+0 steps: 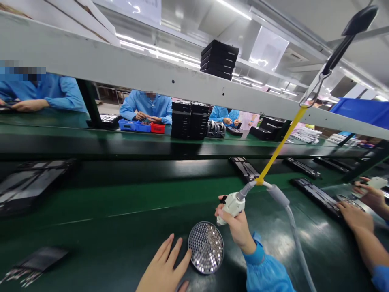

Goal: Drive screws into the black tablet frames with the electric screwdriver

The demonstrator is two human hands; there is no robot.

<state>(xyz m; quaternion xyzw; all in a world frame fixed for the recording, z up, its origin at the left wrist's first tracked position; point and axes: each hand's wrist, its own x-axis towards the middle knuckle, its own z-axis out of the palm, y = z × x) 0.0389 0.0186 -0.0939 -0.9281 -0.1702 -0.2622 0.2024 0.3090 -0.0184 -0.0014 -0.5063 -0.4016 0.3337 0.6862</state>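
Note:
In my right hand is a white electric screwdriver, gripped with the fingers wrapped round its body. A grey cable leaves its rear end, and a yellow strap runs from there up to a metal hook. Below and left of the screwdriver's tip sits a round dish with a grid of holes, many filled with small shiny screws. My left hand is open at the dish's left side, fingers spread and a fingertip at its rim. The screwdriver's bit cannot be made out.
Black panels with cables, one at the left and one at the right, lie along the green bench. A dark pouch-like piece with wires is at lower left. A co-worker's hands work at the right edge. A white beam crosses above.

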